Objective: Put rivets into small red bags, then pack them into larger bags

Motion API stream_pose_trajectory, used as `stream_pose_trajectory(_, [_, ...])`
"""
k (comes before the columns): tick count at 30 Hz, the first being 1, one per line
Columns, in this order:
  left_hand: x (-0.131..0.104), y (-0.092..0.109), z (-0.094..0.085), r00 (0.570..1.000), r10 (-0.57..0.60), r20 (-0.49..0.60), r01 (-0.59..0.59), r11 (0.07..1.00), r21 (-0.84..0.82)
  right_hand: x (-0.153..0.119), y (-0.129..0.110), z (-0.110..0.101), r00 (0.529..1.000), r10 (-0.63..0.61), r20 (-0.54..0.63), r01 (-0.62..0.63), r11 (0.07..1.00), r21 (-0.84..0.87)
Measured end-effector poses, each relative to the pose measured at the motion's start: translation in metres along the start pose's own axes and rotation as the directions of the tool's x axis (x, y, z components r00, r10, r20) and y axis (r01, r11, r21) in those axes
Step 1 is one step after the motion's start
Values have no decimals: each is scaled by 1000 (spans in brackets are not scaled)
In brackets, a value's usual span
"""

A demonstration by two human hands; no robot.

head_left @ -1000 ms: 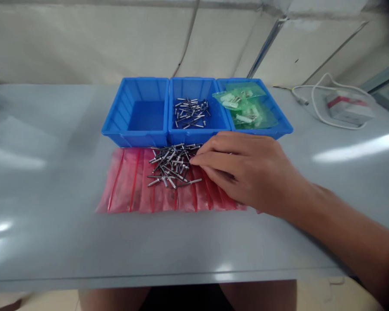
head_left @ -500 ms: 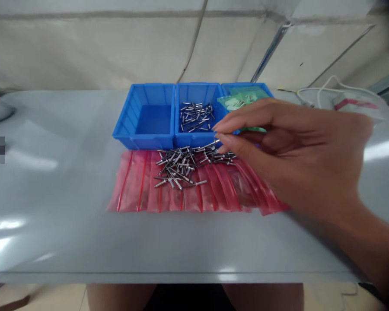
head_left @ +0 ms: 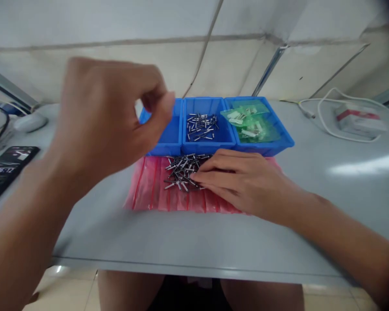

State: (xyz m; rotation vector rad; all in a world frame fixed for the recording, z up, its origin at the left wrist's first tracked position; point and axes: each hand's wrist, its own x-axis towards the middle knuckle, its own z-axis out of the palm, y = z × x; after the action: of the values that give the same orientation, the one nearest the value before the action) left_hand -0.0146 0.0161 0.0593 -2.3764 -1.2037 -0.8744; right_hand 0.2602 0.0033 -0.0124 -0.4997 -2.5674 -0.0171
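Now, shiny metal rivets (head_left: 182, 172) lie in a loose heap at the frame's centre, upon wrinkled red plastic bags (head_left: 145, 190). The right hand (head_left: 244, 179), lifted half a second ago, is down at the heap, its fingers narrow; I cannot tell if they hold one. The left hand (head_left: 106, 116) has come in at upper left, fingers curled toward thumb, any content unclear, and hides part of the left blue box (head_left: 167, 150). Green bags (head_left: 261, 127) lie in the right box (head_left: 275, 149).

1. Rivet-like pins (head_left: 181, 172): metal, smooth, bright glints.
2. Red bags (head_left: 178, 202): thin plastic film, creased, soft sheen.
3. Blue bins (head_left: 209, 148): rigid plastic, smooth, semi-gloss.
4. Green bags (head_left: 265, 129): translucent plastic film, glossy.
5. Worktop (head_left: 194, 242): smooth, glossy, streaked with reflected light.
6. Wall (head_left: 84, 21): matt, painted look.
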Motion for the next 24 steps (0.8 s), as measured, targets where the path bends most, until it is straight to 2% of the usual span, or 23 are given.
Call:
stream_pose_trajectory(1, [15,-3,10,998,-60,23,58,994,88,0,-1,2,999,-14,33,15,1000,-25])
stream_pose_trajectory(4, [50,-11,41,985,-118,123,107,990,89,3,-7,1,1000,12,0,-12,999,-42])
stream_pose_trajectory(6, [54,-15,56,980,-100,174,83,991,102,5,-11,-2,998,32,-57,-34,999,-25])
stream_pose_trajectory(8, [45,-16,64,974,-58,217,36,994,104,5,-14,-4,998,19,-60,-20,1000,-12])
stream_pose_trajectory(13, [3,-18,60,944,203,260,-182,978,-104,0,-15,-3,997,-33,67,36,998,-47])
stream_pose_trajectory(18, [-17,-21,55,936,254,243,-214,960,-181,2,-16,-1,999,44,-12,-44,999,6])
stream_pose_trajectory(24, [-18,-23,52,919,311,243,-266,943,-201,8,-12,-11,991,80,-107,-78,997,24])
